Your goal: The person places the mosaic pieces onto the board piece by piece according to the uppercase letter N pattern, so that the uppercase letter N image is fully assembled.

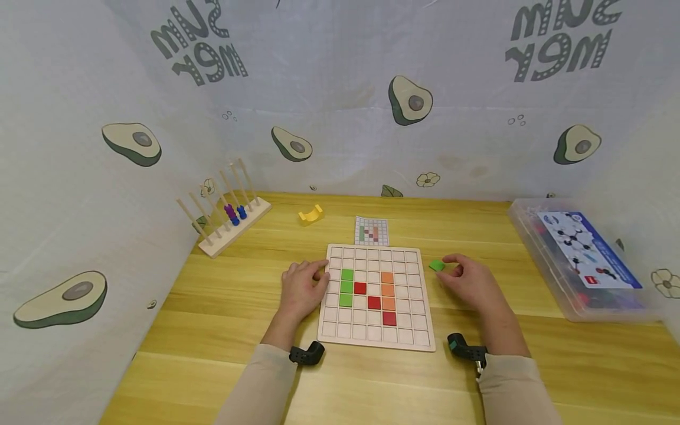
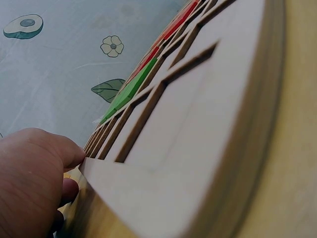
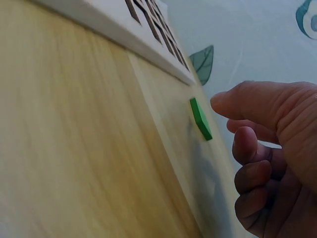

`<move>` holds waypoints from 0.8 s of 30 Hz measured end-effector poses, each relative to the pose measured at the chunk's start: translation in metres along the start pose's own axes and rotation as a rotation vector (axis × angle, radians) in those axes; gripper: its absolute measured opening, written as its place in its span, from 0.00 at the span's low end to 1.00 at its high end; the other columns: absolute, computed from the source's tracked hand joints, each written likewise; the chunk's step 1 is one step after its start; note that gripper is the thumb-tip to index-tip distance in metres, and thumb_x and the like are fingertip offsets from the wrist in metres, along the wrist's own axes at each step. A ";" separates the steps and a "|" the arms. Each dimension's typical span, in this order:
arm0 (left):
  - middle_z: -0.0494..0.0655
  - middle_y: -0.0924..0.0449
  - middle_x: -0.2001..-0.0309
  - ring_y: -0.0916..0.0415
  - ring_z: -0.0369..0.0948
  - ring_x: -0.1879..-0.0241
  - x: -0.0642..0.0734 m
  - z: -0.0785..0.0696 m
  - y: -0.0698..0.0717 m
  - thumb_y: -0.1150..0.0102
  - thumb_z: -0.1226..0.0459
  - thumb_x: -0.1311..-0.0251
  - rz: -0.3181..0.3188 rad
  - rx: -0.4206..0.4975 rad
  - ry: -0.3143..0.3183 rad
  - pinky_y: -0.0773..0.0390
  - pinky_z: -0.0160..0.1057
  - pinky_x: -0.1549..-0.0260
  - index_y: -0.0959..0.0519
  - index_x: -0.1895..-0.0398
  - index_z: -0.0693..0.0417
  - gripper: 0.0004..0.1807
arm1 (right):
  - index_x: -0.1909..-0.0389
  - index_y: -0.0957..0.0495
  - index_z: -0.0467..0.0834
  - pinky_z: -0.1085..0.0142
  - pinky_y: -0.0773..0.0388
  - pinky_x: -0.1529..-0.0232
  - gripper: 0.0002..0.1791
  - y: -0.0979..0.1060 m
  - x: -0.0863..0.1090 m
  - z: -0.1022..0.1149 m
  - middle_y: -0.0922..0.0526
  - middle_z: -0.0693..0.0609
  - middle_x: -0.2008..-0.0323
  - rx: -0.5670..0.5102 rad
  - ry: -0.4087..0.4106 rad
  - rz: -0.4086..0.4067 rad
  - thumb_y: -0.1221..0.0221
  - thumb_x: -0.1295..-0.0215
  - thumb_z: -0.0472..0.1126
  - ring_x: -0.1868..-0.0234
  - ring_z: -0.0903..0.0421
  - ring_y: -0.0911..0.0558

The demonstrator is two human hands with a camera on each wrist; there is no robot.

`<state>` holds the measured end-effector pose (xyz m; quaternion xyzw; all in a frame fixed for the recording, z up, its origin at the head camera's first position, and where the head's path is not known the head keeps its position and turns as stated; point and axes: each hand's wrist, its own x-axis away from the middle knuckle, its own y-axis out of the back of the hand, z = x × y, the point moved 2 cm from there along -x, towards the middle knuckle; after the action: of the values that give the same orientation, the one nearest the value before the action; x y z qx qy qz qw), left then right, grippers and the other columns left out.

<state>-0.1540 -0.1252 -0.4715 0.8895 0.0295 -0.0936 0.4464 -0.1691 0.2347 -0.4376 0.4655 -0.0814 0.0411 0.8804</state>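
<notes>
A square wooden grid board (image 1: 372, 346) lies in front of me, with green tiles (image 1: 346, 287), red tiles (image 1: 374, 303) and orange tiles (image 1: 388, 290) set in its cells. At its left edge rests my left hand (image 1: 304, 287), with the thumb and index finger at the rim; the left wrist view shows the thumb against the board's corner region. My right hand (image 1: 470, 282) is just right of the board. Its thumb and index finger are parted beside a loose green tile (image 3: 200, 119), and a gap shows between thumb and tile in the right wrist view. The other fingers curl loosely.
Behind the board lies a small printed grid card (image 1: 372, 231). Back left are a wooden peg stand (image 1: 234, 228) with blue and purple beads, and a yellow curved block (image 1: 310, 215). A clear plastic case (image 1: 552, 265) with a printed sheet stands at right.
</notes>
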 end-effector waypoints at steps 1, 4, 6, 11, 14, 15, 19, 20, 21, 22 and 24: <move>0.42 0.20 0.68 0.32 0.43 0.63 0.000 0.000 0.000 0.39 0.55 0.32 0.001 0.002 0.001 0.39 0.43 0.57 0.16 0.41 0.46 0.19 | 0.35 0.27 0.39 0.63 0.31 0.67 0.30 0.000 0.000 -0.002 0.22 0.45 0.62 0.001 -0.010 -0.002 0.37 0.31 0.52 0.66 0.52 0.26; 0.41 0.21 0.68 0.32 0.42 0.63 0.000 0.001 -0.001 0.39 0.55 0.32 0.000 0.002 0.000 0.39 0.43 0.57 0.16 0.41 0.46 0.19 | 0.35 0.27 0.39 0.64 0.31 0.68 0.30 0.000 -0.001 -0.006 0.23 0.45 0.62 0.000 -0.032 -0.005 0.38 0.31 0.52 0.67 0.52 0.26; 0.41 0.21 0.68 0.32 0.42 0.63 0.000 0.002 -0.001 0.39 0.55 0.32 0.001 -0.003 0.000 0.39 0.43 0.57 0.16 0.41 0.45 0.19 | 0.35 0.27 0.39 0.64 0.31 0.69 0.30 0.000 -0.001 -0.007 0.22 0.45 0.63 0.001 -0.038 -0.006 0.38 0.31 0.52 0.67 0.52 0.26; 0.41 0.21 0.68 0.32 0.42 0.63 0.000 0.002 -0.001 0.39 0.55 0.32 -0.001 -0.001 0.001 0.39 0.43 0.57 0.16 0.41 0.45 0.19 | 0.36 0.27 0.38 0.64 0.31 0.70 0.29 -0.003 -0.002 -0.006 0.22 0.45 0.63 0.004 -0.059 -0.007 0.39 0.30 0.51 0.68 0.52 0.26; 0.41 0.21 0.68 0.32 0.42 0.63 0.000 0.001 -0.001 0.39 0.55 0.32 -0.001 0.003 0.001 0.40 0.43 0.57 0.16 0.41 0.46 0.19 | 0.37 0.26 0.38 0.64 0.32 0.70 0.28 -0.004 -0.003 -0.006 0.22 0.44 0.63 0.016 -0.065 -0.012 0.39 0.31 0.51 0.68 0.51 0.26; 0.41 0.21 0.68 0.32 0.43 0.63 0.000 0.001 0.000 0.39 0.55 0.32 -0.001 0.004 0.001 0.40 0.43 0.58 0.16 0.41 0.46 0.19 | 0.38 0.26 0.38 0.64 0.32 0.70 0.28 -0.005 -0.003 -0.006 0.22 0.44 0.63 0.021 -0.065 -0.015 0.38 0.31 0.52 0.68 0.51 0.25; 0.42 0.21 0.69 0.32 0.43 0.63 0.001 0.000 0.000 0.39 0.55 0.32 -0.005 0.002 -0.002 0.40 0.43 0.58 0.16 0.41 0.46 0.19 | 0.38 0.26 0.38 0.64 0.32 0.69 0.28 -0.006 -0.004 -0.006 0.22 0.44 0.63 0.029 -0.067 -0.018 0.38 0.31 0.52 0.67 0.51 0.25; 0.42 0.21 0.69 0.32 0.43 0.63 0.001 0.000 0.000 0.39 0.55 0.32 -0.007 0.003 -0.003 0.40 0.43 0.58 0.16 0.41 0.46 0.18 | 0.38 0.26 0.38 0.64 0.32 0.69 0.28 -0.006 -0.004 -0.006 0.22 0.44 0.63 0.030 -0.067 -0.019 0.38 0.31 0.52 0.67 0.51 0.25; 0.42 0.21 0.69 0.32 0.43 0.63 0.001 0.000 0.000 0.38 0.55 0.32 -0.009 0.004 -0.004 0.40 0.43 0.58 0.16 0.41 0.46 0.18 | 0.38 0.26 0.38 0.64 0.32 0.69 0.28 -0.007 -0.004 -0.006 0.21 0.44 0.63 0.029 -0.069 -0.018 0.38 0.30 0.52 0.67 0.51 0.25; 0.42 0.21 0.69 0.32 0.43 0.63 0.001 0.000 0.000 0.38 0.55 0.32 -0.010 0.005 -0.006 0.40 0.43 0.58 0.16 0.41 0.47 0.18 | 0.38 0.26 0.38 0.64 0.32 0.70 0.28 -0.006 -0.004 -0.006 0.21 0.44 0.63 0.029 -0.070 -0.017 0.38 0.30 0.52 0.67 0.51 0.25; 0.42 0.20 0.69 0.31 0.43 0.63 0.001 0.000 0.000 0.38 0.55 0.33 -0.012 0.007 -0.007 0.39 0.43 0.57 0.16 0.41 0.47 0.18 | 0.39 0.26 0.38 0.64 0.32 0.70 0.28 -0.006 -0.004 -0.005 0.21 0.43 0.63 0.029 -0.070 -0.018 0.38 0.30 0.52 0.67 0.51 0.25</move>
<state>-0.1534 -0.1252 -0.4713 0.8904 0.0328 -0.0994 0.4429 -0.1713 0.2356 -0.4462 0.4801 -0.1075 0.0180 0.8704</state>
